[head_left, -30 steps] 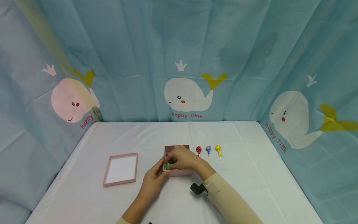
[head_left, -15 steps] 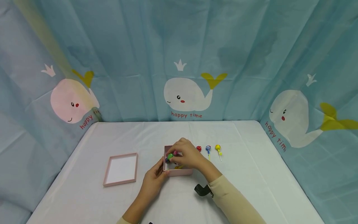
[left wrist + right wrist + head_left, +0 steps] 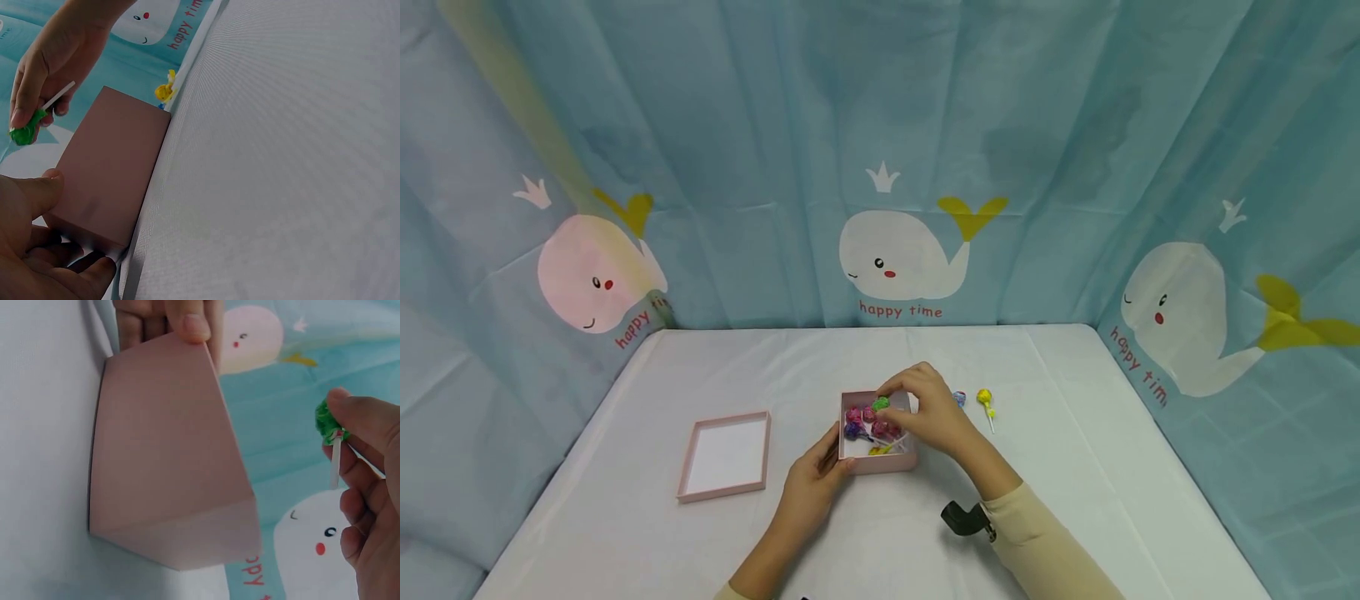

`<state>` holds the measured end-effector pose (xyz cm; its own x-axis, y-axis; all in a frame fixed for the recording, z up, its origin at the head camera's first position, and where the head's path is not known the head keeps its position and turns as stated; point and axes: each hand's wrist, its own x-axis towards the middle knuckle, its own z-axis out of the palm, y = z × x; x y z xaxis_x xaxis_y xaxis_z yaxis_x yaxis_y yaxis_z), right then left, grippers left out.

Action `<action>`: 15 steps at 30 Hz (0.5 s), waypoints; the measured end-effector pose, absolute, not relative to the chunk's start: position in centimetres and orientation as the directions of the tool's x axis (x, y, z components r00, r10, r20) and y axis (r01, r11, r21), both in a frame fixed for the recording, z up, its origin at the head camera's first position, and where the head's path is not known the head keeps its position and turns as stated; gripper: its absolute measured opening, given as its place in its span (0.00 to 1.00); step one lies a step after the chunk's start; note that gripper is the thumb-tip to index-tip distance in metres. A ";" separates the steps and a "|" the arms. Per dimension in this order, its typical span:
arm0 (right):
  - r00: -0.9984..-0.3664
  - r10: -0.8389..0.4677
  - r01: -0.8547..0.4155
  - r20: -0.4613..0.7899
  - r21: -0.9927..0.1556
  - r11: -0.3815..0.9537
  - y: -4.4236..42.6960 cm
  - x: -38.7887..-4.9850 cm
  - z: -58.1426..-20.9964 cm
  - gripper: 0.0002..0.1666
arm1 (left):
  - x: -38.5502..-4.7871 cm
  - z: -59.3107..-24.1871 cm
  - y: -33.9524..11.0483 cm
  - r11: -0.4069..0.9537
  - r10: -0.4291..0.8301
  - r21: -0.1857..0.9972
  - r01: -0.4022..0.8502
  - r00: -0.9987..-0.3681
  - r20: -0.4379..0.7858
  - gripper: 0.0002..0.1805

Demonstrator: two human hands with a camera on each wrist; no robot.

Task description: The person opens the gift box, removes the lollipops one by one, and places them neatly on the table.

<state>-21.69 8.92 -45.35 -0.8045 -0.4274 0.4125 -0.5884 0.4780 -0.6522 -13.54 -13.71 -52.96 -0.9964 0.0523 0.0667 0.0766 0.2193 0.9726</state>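
Observation:
My left hand (image 3: 808,483) grips the near left corner of an uncovered pink box (image 3: 880,465), thumb on its front wall. The right hand (image 3: 931,410) pinches a green-wrapped lollipop (image 3: 881,403) by its head between thumb and finger. That lollipop is above the box, its white stick plain in both wrist views. Inside the box lie several lollipops, among them a dark purple one (image 3: 853,431), pink ones (image 3: 853,414) and a yellow one (image 3: 877,451). In the right wrist view, the green lollipop (image 3: 326,424) is apart from the box wall (image 3: 162,437).
A shallow pink lid (image 3: 724,454) with a white inside lies left of the box on the white table. To the right lie a yellow lollipop (image 3: 985,397) and a blue one (image 3: 958,398), partly hidden by my right hand. A blue whale-print curtain (image 3: 760,167) stands behind.
The right hand has lifted the green lollipop from the box's near left and carried it up and to the right. It now covers the red lollipop. The left hand stays on the box.

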 end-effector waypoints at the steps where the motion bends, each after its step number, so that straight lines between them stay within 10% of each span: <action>1: -0.805 -0.419 -0.589 0.421 -0.654 0.475 9.2 -21.6 -45.3 0.15 | -13.6 -53.0 -13.7 0.220 0.051 0.972 0.077 -0.996 0.067 0.40; 15: -0.826 -0.306 -0.562 0.474 -0.654 0.506 13.1 -20.4 -44.6 0.15 | -13.5 -52.9 -13.6 0.218 0.039 0.974 0.068 -0.997 0.061 0.39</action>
